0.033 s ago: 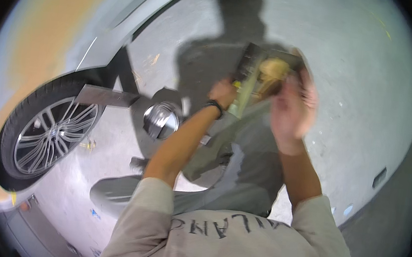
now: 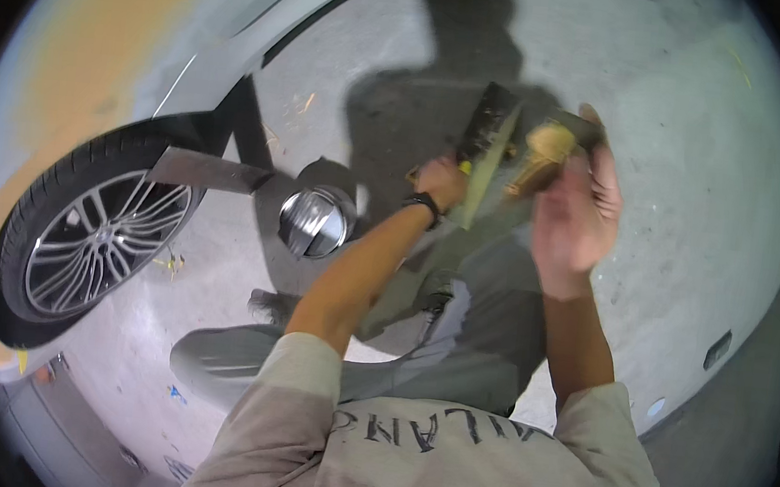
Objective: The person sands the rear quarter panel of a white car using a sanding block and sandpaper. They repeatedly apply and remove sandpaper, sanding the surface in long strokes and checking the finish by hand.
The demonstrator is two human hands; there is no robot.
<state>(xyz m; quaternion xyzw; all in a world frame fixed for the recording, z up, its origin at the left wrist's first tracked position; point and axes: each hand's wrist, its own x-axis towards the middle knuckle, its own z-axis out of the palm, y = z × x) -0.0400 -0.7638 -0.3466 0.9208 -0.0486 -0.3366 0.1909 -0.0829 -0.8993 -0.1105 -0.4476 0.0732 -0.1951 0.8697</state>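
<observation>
My left hand point(image 2: 446, 183) is closed around the near end of a broad dark blade point(image 2: 487, 117) that looks like a filler spreader. A yellow-green strip point(image 2: 489, 170) runs along its right side. To the right, my right hand point(image 2: 581, 210) is raised and blurred, its fingers bent round the edge of a dark flat plate point(image 2: 587, 131). A yellow, putty-like lump point(image 2: 550, 142) and a brown, wood-coloured piece point(image 2: 534, 175) show against that plate, which I cannot make out fully. The two held things are apart, side by side above the floor.
On the left stands a car with a masked, yellowish body panel point(image 2: 119, 39) and a spoked wheel point(image 2: 100, 234). A flat grey plate point(image 2: 204, 172) juts out by the tyre. An open round metal can point(image 2: 317, 222) is left of my forearm. My bent leg point(image 2: 238, 356) lies below.
The right hand and its plate have shifted slightly right, and the gap to the left hand's blade has widened. The left hand has also moved a little right.
</observation>
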